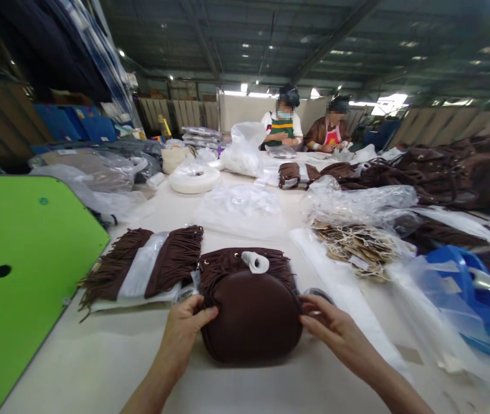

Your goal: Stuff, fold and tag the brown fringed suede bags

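Note:
A dark brown fringed handbag (pixel 253 319) stands on the pale table in front of me, its smooth rounded base turned my way. Gold eyelets and a loop of white wrapping (pixel 255 262) show at its far side. My left hand (pixel 188 322) grips the bag's left edge, thumb on the base and fingers behind. On the right edge, my right hand (pixel 328 322) pinches the side between thumb and fingers. Left of the bag lies another brown fringed piece (pixel 176 256), flat, with a white wrapped band across its middle.
A green panel (pixel 33 247) rises at the left. Clear plastic bags (pixel 240 210), a white roll (pixel 194 178) and a heap of tan tags (pixel 357 247) lie beyond. At right sits a blue tape dispenser (pixel 469 287). Two people (pixel 285 123) work across the table.

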Tool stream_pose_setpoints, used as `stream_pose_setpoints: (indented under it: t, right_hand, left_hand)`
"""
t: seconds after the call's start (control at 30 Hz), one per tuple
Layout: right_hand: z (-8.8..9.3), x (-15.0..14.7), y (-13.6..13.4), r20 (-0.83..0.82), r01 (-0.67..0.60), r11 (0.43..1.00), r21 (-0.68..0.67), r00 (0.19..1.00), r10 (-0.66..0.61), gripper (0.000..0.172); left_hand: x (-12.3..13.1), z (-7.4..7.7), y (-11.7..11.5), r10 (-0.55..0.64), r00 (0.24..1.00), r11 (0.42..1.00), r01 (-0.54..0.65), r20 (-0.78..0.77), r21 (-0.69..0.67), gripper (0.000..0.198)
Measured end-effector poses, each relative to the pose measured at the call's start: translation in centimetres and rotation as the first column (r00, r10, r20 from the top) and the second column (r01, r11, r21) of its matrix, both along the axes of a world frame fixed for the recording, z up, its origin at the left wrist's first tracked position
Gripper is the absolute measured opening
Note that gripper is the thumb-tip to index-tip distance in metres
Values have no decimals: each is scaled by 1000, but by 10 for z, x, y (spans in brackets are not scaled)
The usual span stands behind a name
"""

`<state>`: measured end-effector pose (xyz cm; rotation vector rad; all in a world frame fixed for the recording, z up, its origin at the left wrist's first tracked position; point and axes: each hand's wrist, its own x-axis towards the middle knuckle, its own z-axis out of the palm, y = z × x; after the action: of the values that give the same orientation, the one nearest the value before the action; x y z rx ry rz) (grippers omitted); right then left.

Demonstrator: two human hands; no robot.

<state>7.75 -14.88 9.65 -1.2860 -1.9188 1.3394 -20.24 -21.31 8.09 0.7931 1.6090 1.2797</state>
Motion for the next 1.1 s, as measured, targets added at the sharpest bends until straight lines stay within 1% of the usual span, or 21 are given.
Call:
stream_pose_setpoints:
  t: [0.07,0.13,0.2,0.27,0.33,0.4,0.47,0.5,0.57,0.67,0.8,0.9,1.0,1.1]
  right_hand:
    - [-5,-8,-2,-19,19,1000,-19,1000,-19,44]
    - [-7,-16,-2,-4,44,999,-9,999,-44,41]
    - [-7,-23,-3,-36,76,996,-47,996,-78,39]
    - [-7,-28,-5,-146,97,981,-170,982,-122,38]
    - [-6,-32,-6,-306,73,950,-302,937,-169,40]
    - [-4,-33,-5,-438,29,923,-385,874,-210,38]
    - [-2,-32,-3,-511,10,903,-429,822,-252,33]
    - [-1,-31,-1,-524,6,895,-447,809,-267,30]
    - [1,-29,3,-525,0,882,-471,804,-280,29]
    - [-1,-27,5,-520,-4,874,-486,805,-285,29]
    - [-7,-31,5,-493,74,880,-470,805,-331,24]
    - [-10,-33,4,-465,119,871,-476,807,-365,24]
    - [-11,-33,5,-422,156,857,-491,818,-391,25]
    - [-11,-32,7,-405,153,853,-498,829,-385,24]
  left_hand:
    - [0,3,-1,-17,999,1000,17,-34,0,31]
    - [3,7,-4,-17,997,1000,17,-72,0,30]
    - [9,10,-10,-19,990,1000,21,-138,13,31]
    - [16,11,-15,-7,978,999,15,-208,35,37]
    - [19,10,-16,18,973,998,-4,-232,58,41]
    - [18,10,-14,18,986,997,-5,-164,79,42]
    - [13,12,-9,-40,998,994,44,-37,103,45]
    - [9,14,-6,-79,997,990,76,26,116,46]
    - [2,17,-3,-142,984,983,127,111,130,45]
    - [-7,20,-2,-192,970,976,173,150,130,43]
    - [-16,18,-6,-232,961,969,214,153,126,39]
    - [-19,18,-9,-246,957,965,228,152,127,34]
    - [-20,21,-10,-272,954,959,257,125,122,30]
    - [-22,26,-11,-281,953,957,270,110,111,30]
